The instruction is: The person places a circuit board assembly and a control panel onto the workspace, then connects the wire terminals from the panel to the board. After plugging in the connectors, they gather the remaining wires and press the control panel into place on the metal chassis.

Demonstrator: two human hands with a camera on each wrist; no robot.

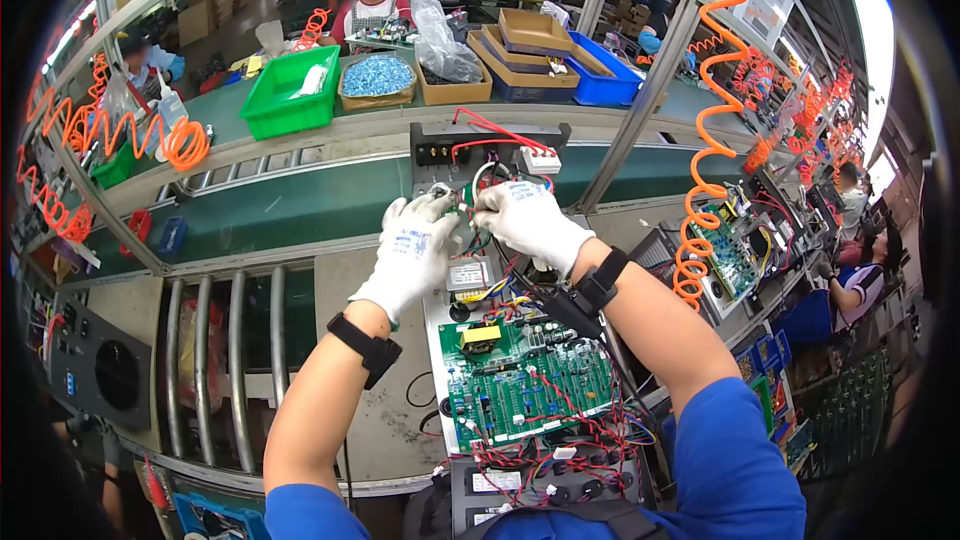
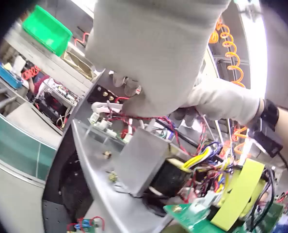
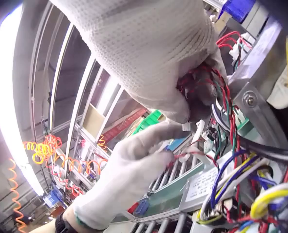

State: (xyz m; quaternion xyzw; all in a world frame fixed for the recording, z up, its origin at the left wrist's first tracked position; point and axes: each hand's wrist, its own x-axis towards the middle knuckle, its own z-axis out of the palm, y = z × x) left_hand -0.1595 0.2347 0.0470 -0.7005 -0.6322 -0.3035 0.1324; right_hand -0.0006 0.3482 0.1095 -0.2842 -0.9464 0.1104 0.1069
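White gloves cover both hands over an opened electronic unit. The left hand [image 1: 410,250] pinches a twisted red-and-black wire [image 3: 195,154] near a white connector. Beside it, the right hand [image 1: 530,220] curls its fingers round a bundle of red and green wires [image 3: 226,99], as the right wrist view shows. Below the hands sits a labelled metal box [image 1: 467,274] with blue, yellow and white leads. Nearer the body lies a green circuit board [image 1: 530,390] crossed by red wires, bearing a yellow-wrapped transformer [image 1: 480,338]. The left fingertips are hidden behind the glove in the left wrist view.
Beyond the unit runs a green conveyor [image 1: 300,200]. A shelf above holds a green bin [image 1: 290,95], a box of blue parts [image 1: 377,80] and a blue bin [image 1: 610,80]. Metal rollers [image 1: 240,370] lie to the left. An orange coiled hose [image 1: 712,130] hangs at right.
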